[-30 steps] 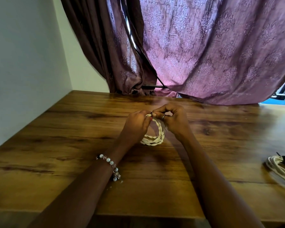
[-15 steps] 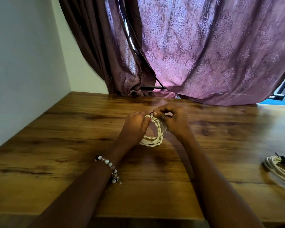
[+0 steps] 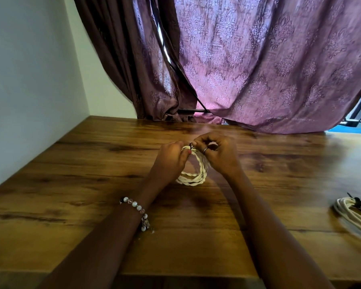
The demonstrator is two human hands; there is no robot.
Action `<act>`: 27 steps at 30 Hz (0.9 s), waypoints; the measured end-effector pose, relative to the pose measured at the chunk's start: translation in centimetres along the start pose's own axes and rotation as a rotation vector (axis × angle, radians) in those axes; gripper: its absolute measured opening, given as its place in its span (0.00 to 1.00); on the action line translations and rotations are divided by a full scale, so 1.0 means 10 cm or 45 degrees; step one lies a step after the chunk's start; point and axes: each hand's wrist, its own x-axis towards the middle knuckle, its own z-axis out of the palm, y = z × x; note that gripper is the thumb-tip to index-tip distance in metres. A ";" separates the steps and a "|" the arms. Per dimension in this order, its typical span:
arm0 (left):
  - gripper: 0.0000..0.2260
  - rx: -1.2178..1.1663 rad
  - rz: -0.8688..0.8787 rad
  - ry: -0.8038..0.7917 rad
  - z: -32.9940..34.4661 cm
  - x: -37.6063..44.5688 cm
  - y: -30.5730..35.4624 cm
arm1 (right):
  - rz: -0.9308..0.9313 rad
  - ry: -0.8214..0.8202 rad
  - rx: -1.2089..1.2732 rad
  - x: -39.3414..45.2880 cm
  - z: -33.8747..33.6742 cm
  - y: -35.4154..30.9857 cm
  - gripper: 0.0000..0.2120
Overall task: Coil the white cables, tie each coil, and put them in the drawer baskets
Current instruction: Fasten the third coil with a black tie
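While both hands work: almost nothing has shifted over the last second.
Left hand (image 3: 171, 158): fingers curled, still gripping the top of the white coil (image 3: 196, 176).
Right hand (image 3: 218, 152): still pinching the dark tie (image 3: 191, 145) at the coil's top.
Coil: upright, on the wooden table (image 3: 71, 174).
Meaning: tying unfinished, I judge.
Second coil (image 3: 351, 211): tied, near the right edge.

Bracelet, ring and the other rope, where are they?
Bracelet (image 3: 135, 204): head view, a white bead on the left wrist.
Ring (image 3: 205, 150): head view, the band on a right-hand finger.
Other rope (image 3: 351, 213): head view, its white strands at the table's right edge.
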 end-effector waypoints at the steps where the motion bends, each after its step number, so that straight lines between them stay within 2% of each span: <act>1: 0.13 -0.001 -0.002 -0.005 0.00 0.00 0.00 | -0.001 0.002 -0.002 0.00 0.00 0.00 0.04; 15: 0.11 -0.055 0.004 -0.019 -0.03 -0.01 0.02 | -0.050 -0.013 -0.071 0.01 0.01 -0.01 0.07; 19: 0.11 -0.064 -0.003 0.004 -0.05 -0.02 0.04 | 0.023 -0.045 0.042 0.00 0.02 0.00 0.02; 27: 0.11 -0.037 0.018 -0.008 -0.06 -0.02 0.01 | 0.339 -0.046 0.527 -0.02 0.02 -0.06 0.07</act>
